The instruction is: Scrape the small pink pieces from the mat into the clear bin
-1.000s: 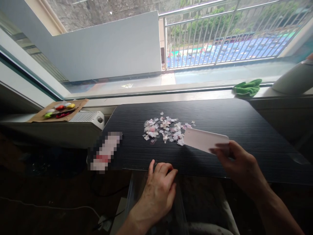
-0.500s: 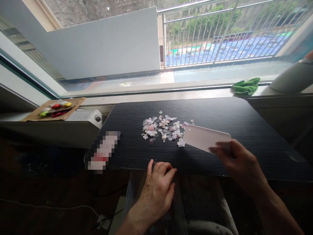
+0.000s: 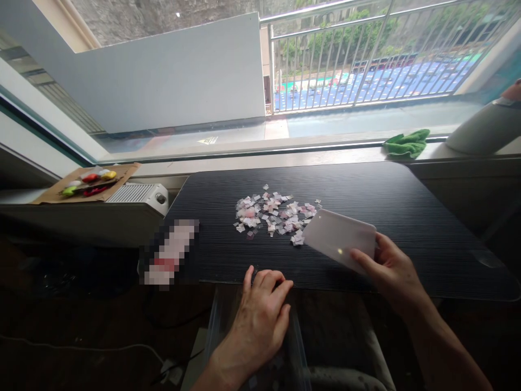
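Observation:
A pale translucent plastic scraper (image 3: 342, 236) with rounded corners is gripped at its right end by my right hand (image 3: 386, 266). Its left end slants down beside a loose spread of small whitish and pinkish square scraps (image 3: 271, 212) on the dark tabletop (image 3: 358, 187). My left hand (image 3: 264, 304) rests palm down at the table's front edge, fingers apart and slightly bent, thumb to the right. Beneath that hand is a clear plastic bin (image 3: 301, 347), partly hidden, with a few scraps faintly visible inside.
A green cloth (image 3: 407, 144) and a pale rounded container (image 3: 482, 130) stand on the windowsill. At left are a radiator (image 3: 140, 196), brown cardboard (image 3: 52, 187) with colourful items, and a blurred-out item (image 3: 173, 252) on the table's left end. A white cable (image 3: 101, 346) crosses the floor.
My right hand has drawn slightly left and turned the scraper, so more of its broad face shows and the thumb lies across it. My left hand and the scraps look nearly unchanged.

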Tool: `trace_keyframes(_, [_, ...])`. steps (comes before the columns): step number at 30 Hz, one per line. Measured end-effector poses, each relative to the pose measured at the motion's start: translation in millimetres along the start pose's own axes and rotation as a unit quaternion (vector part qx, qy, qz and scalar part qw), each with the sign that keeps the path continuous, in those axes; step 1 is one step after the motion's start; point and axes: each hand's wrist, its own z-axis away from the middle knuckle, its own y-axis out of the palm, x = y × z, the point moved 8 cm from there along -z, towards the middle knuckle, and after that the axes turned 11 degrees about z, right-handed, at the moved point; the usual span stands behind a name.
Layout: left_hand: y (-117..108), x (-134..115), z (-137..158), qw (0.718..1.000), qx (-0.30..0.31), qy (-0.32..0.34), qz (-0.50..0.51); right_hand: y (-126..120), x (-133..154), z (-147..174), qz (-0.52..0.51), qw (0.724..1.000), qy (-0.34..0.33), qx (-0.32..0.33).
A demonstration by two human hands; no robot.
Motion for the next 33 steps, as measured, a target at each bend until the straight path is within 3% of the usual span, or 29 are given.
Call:
trace_keyframes(4, [0.2, 0.4, -0.3, 1.0, -0.003, 0.004, -0.005, 7.5, 3.9, -0.1, -0.072, 0.996, 0.031, 0.028])
trace_keyframes(9, [-0.6, -0.3, -0.5, 1.0, -0.009, 0.008, -0.013, 2.5, 7.6, 1.2, -0.079, 0.996, 0.025, 0.02])
trace_keyframes(13, [-1.1, -1.4, -0.3, 1.0, -0.01, 0.008, -0.014, 4.1, 6.4, 2.3, -0.042, 0.998, 0.02, 0.032])
trace_keyframes(18, [-0.6, -1.0, -0.9, 1.0, -0.007, 0.003, -0.009, -4.1, 9.7, 1.7, 0.003, 1.0, 0.01, -0.016])
trace_keyframes(23, [-1.3, -0.7, -1.1, 1.0, -0.007, -0.001, -0.01, -3.8, 12.1, 3.8, 0.018, 1.0, 0.003, 0.007])
trace_keyframes(27, [-1.1, -1.5, -1.4, 1.0, -0.004, 0.003, -0.009, -11.3, 13.2, 7.0, 0.043, 0.999, 0.005, -0.021])
trace_keyframes(33, [-1.8, -0.3, -0.9, 1.0, -0.007, -0.002, -0.013, -6.4, 18.4, 6.5, 0.071, 0.997, -0.004, 0.009])
